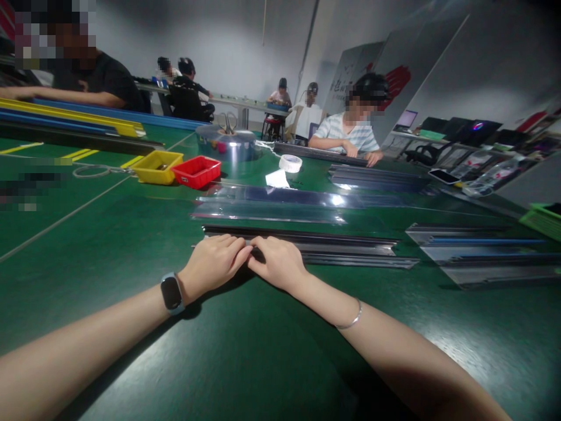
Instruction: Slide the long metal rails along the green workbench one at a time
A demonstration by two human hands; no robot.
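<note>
My left hand [218, 258], with a watch on its wrist, and my right hand [280, 263], with a bangle on its forearm, meet thumb to thumb. Both have fingers curled over the left part of a black channel strip [363, 260] on the green table. The gripped stretch is mostly hidden under my hands. Just behind lies a second black channel strip [333, 240], close to my fingertips. Farther back, clear plastic strips [280, 209] lie flat and shiny, roughly parallel to the channels.
A yellow bin [158, 167] and a red bin [198, 172] stand back left, near a large roll of clear film [232, 145] with scissors [228, 123] on top. A tape roll [290, 163] lies behind the strips. More channels [486, 257] lie right. A co-worker [348, 131] sits opposite.
</note>
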